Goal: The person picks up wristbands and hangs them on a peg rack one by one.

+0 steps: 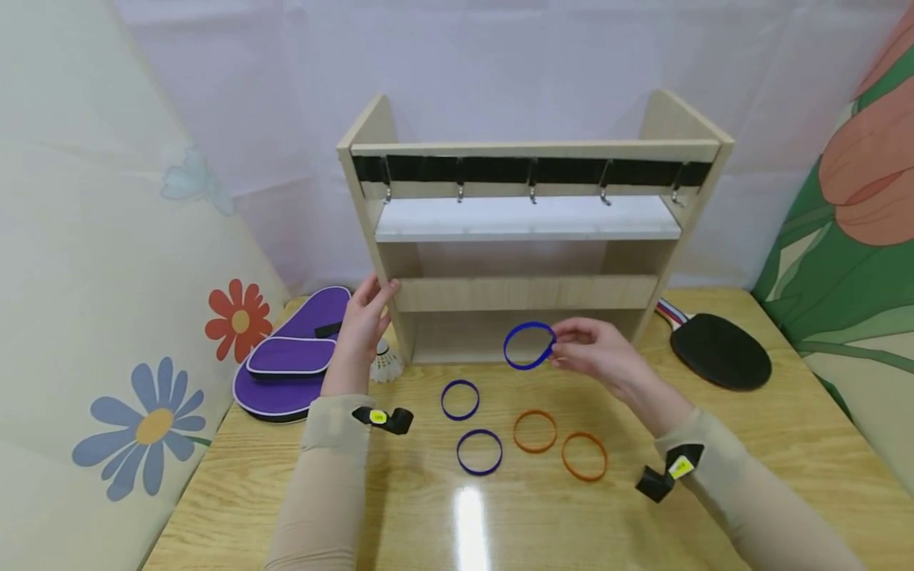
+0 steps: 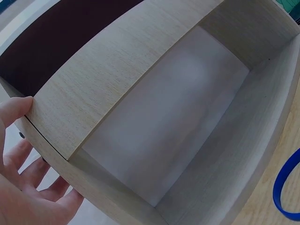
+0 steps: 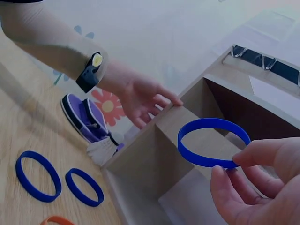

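My right hand (image 1: 596, 353) pinches a blue silicone wristband (image 1: 506, 354) between thumb and fingers, holding it above the table before the wooden shelf (image 1: 524, 293). In the right wrist view the same band (image 3: 180, 143) hangs level as a full loop. At the shelf's left side my left hand (image 1: 362, 325) grips the side panel, its thumb on the front edge and its fingers along the outer face, as the left wrist view shows. On the table lie two more blue wristbands (image 1: 443, 402) (image 1: 480, 473) and two orange wristbands (image 1: 534, 451) (image 1: 585, 478).
Several metal hooks (image 1: 532, 190) hang from a black strip (image 1: 496, 170) along the shelf's upper rail. Left of the shelf are a purple racket case (image 1: 278, 396) and a shuttlecock (image 1: 386, 365). A black table tennis paddle (image 1: 721, 353) lies to the right.
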